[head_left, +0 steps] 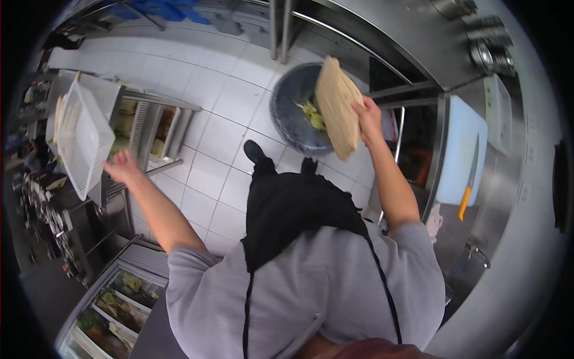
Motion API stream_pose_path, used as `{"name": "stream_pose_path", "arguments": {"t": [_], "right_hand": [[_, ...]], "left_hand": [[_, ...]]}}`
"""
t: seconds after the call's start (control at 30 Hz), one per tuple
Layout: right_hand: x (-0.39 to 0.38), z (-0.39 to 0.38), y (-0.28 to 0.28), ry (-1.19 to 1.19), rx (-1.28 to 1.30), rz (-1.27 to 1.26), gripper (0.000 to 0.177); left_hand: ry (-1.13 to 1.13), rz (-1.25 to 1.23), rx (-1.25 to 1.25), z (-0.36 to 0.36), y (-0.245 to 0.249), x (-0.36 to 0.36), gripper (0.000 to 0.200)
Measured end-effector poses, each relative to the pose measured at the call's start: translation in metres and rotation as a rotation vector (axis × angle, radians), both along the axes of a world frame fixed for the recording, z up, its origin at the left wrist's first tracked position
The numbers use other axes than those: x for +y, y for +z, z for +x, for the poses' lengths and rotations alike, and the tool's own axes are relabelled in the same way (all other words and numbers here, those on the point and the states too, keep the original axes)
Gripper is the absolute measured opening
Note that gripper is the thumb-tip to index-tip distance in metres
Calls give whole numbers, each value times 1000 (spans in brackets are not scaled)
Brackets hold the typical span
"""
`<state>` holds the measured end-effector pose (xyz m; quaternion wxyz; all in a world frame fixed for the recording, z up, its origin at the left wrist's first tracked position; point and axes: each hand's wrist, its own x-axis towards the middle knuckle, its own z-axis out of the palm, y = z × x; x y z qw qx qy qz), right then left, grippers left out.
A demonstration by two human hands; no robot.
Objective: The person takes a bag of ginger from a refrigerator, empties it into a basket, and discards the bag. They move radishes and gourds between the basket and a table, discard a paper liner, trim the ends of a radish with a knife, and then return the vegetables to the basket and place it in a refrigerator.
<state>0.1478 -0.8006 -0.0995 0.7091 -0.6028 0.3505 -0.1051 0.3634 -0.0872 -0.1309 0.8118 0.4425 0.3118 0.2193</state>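
My right hand (369, 119) grips the edge of a flat, brown paper bag (338, 107), tilted over a dark round bin (287, 119). Pale green leafy scraps (312, 115) lie in the bin, partly hidden by the bag. Out to the left, my left hand (124, 167) has its fingers closed at the near rim of a white perforated plastic basket (84, 140), which is tipped up at a slant. No contents show inside the basket.
Beside the basket stands a metal cart (188, 106) with trays of food. Right, a blue cutting board (463, 149) bears a yellow-handled knife (465, 200) on a steel counter. Lower left, an open chiller (110, 308) holds greens. White tiles (218, 125) cover the floor.
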Motion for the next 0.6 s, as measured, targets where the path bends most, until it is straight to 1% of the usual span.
{"name": "stream_pose_path", "arguments": {"t": [0.03,0.07,0.1,0.13,0.17,0.2,0.23,0.27,0.3,0.37,0.4,0.47,0.5,0.53,0.57,0.6], "right_hand": [[-1,2,2,-38,-75,169,20],[0,0,3,-105,-133,260,20],[3,1,3,-165,-196,354,21],[7,1,2,-223,-258,451,21],[9,-1,-5,-239,-310,543,23],[15,-5,-17,-265,-241,555,23],[23,-9,-33,-289,-171,566,22],[31,-15,-53,-314,-100,576,22],[40,-27,-81,-227,-31,505,26],[64,-48,-92,-154,231,398,23],[72,-59,-95,-115,364,345,22],[66,-75,-103,239,598,250,23],[60,-82,-107,418,705,201,25],[45,-86,-124,576,660,-28,26],[20,-89,-153,723,609,-255,27],[1,-92,-172,867,551,-487,29]], "left_hand": [[-154,31,-1,-16,-3,-61,38],[-309,72,-7,-34,-3,-123,29],[-566,179,106,-62,-7,-202,29],[-777,169,242,-107,-2,-276,42],[-1239,17,483,-135,-22,-315,67],[-1461,-106,726,-164,-2,-369,87],[-1609,-129,718,-193,-3,-402,101],[-1573,-336,654,-212,-15,-426,88],[-1440,-352,602,-220,-16,-448,78],[-1177,-374,501,-220,-25,-481,59],[-1148,-265,550,-216,-34,-485,49],[-1090,-41,640,-201,-59,-483,32],[-1051,-27,661,-195,-68,-477,28],[-1017,-10,684,-187,-76,-466,25],[-974,56,712,-182,-88,-454,25],[-968,120,800,-178,-86,-442,26]]}}
